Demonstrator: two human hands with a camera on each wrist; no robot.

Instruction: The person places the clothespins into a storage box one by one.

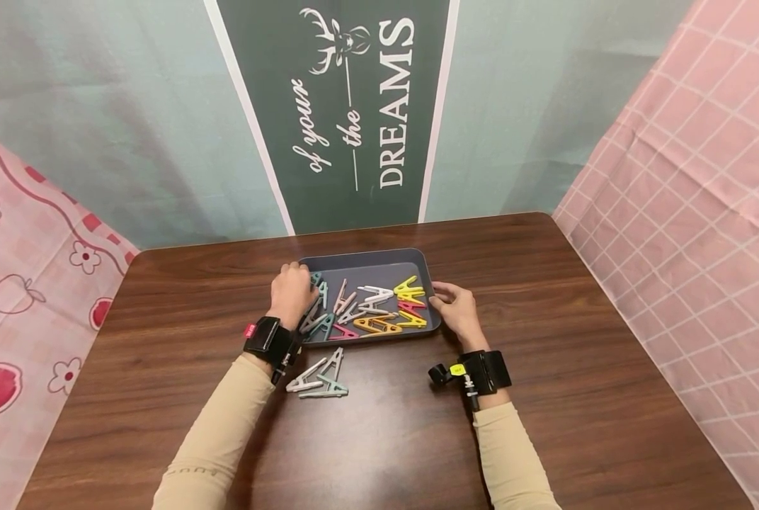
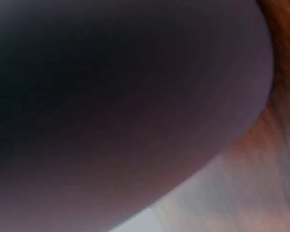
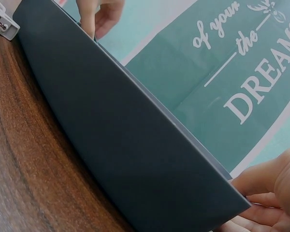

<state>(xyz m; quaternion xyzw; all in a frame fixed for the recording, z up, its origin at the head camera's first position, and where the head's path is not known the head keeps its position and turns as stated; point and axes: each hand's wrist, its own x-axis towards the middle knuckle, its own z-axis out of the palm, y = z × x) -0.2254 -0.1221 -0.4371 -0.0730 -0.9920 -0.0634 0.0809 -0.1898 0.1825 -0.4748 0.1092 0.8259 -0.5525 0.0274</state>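
A dark grey tray (image 1: 360, 260) holds clothespins of several colours. At its left end my left hand (image 1: 292, 292) grips the side, with the thumb over the inner edge and the other fingers partly hidden. My right hand (image 1: 457, 312) holds the right end; in the right wrist view its thumb lies at the rim and its fingers (image 3: 266, 200) are against the outer wall. Inside, yellow clothespins (image 1: 410, 290) lie at the right, an orange clothespin (image 1: 376, 325) near the front and teal clothespins (image 1: 322, 326) at the left. A dark blurred surface (image 2: 111, 96) fills most of the left wrist view.
In front of the tray, white clothespins (image 1: 307, 375) and a mint clothespin (image 1: 328, 387) lie on the brown wooden table (image 1: 379, 439). Behind it hangs a green and white cloth (image 1: 367, 205) with lettering. Pink curtains (image 1: 685, 177) flank the table.
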